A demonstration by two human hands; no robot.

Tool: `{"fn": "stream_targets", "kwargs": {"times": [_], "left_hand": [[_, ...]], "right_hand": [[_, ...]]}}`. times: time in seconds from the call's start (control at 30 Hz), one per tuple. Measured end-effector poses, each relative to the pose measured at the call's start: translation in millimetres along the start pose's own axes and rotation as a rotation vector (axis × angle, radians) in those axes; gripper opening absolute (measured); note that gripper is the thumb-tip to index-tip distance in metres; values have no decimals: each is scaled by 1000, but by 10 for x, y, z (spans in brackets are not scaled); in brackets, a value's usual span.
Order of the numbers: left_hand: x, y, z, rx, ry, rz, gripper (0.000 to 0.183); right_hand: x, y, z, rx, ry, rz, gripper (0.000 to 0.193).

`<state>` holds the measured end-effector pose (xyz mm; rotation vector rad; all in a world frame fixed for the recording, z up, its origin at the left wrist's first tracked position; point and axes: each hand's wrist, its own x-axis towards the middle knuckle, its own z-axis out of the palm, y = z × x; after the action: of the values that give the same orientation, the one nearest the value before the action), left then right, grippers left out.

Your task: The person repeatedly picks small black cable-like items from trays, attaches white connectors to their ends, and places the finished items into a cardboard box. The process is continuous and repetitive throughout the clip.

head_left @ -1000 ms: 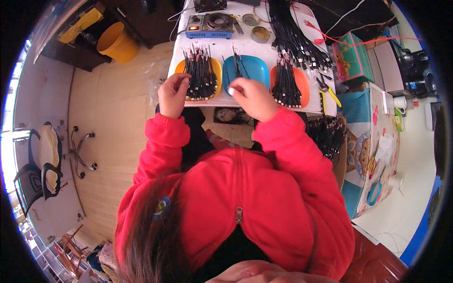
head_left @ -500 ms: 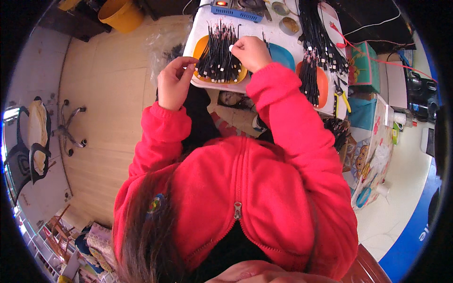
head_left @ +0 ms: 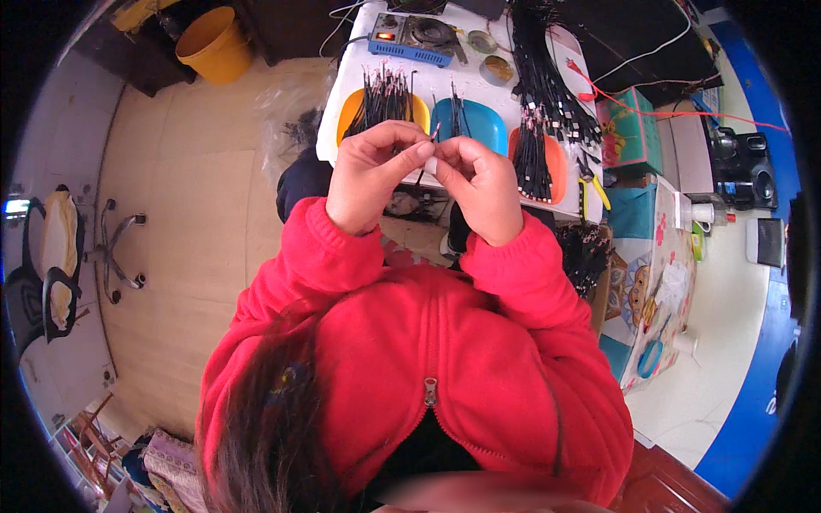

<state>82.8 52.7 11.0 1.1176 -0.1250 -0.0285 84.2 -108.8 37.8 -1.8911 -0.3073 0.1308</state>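
Note:
In front of the trays, my left hand (head_left: 369, 175) and my right hand (head_left: 481, 188) meet with fingertips pinched together. Between them is a thin black wire (head_left: 437, 131), its pinkish stripped end pointing up; most of it is hidden by my fingers. Something small and white shows at my right thumb tip, too small to make out. Just behind my left hand, a yellow tray (head_left: 350, 113) holds a bundle of black wires (head_left: 386, 96). Behind my right hand, a blue tray (head_left: 487, 125) carries a few similar wires (head_left: 456, 111).
An orange tray (head_left: 557, 171) with black wires (head_left: 534, 162) stands to the right, near yellow-handled pliers (head_left: 595, 192). Farther back are a blue heating device (head_left: 412, 53), a round tin (head_left: 495, 70) and a long wire bundle (head_left: 540, 64). A red cord (head_left: 676, 113) crosses the right side.
My right hand has come back from the yellow tray and joined my left hand, which moved right. A wire is now between my fingertips. The view has shifted slightly.

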Motion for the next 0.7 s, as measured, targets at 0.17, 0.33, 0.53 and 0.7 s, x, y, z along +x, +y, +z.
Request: {"fn": "stream_targets", "kwargs": {"times": [0.17,0.33,0.53,0.7], "left_hand": [[-131,-4,130,12,-4,-61,10],[-249,24,233,108,-84,-53,10],[-313,43,269,41,-124,-96,10],[-338,15,310,-104,-132,-129,10]], "right_hand": [[-105,-26,-211,187,67,-71,12],[-132,-96,-368,298,25,-49,15],[-190,-86,-333,300,-5,15,14],[-197,-9,-291,619,-49,89,12]]}}
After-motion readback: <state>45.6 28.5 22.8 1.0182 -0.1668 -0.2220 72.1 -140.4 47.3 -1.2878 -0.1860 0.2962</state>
